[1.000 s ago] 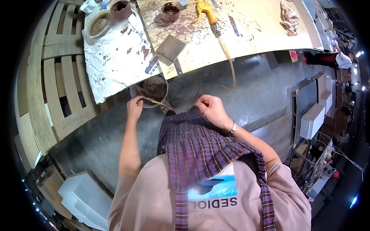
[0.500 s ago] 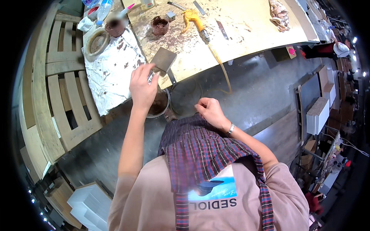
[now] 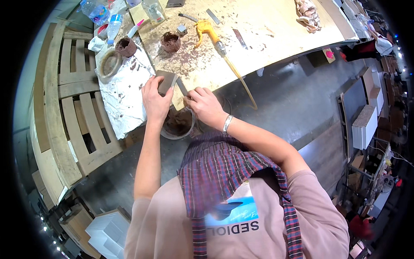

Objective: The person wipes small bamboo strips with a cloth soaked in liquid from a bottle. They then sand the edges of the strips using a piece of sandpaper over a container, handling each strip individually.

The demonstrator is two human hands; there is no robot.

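Note:
At the near edge of the wooden worktable (image 3: 276, 26), my left hand (image 3: 156, 101) is closed round a flat grey-brown block (image 3: 164, 82), thumb on its near side. Just right of it, my right hand (image 3: 208, 107) pinches the near end of a dark flat strip (image 3: 181, 88), which lies close beside the block at the table edge. Whether block and strip touch I cannot tell. Below both hands stands a bucket (image 3: 189, 125) with brown residue inside.
Behind the hands are a brown-stained cup (image 3: 170, 42), a small metal cube (image 3: 182, 30) and a yellow air blow gun (image 3: 208, 31) with its hose. A tape roll (image 3: 101, 69) and another brown cup (image 3: 126, 47) sit on white cloth (image 3: 123, 97). Wooden pallets (image 3: 71, 90) stand left.
My right hand has come up from near my apron to the table edge and taken hold of the dark strip. My left hand has lowered the block slightly and shifted left.

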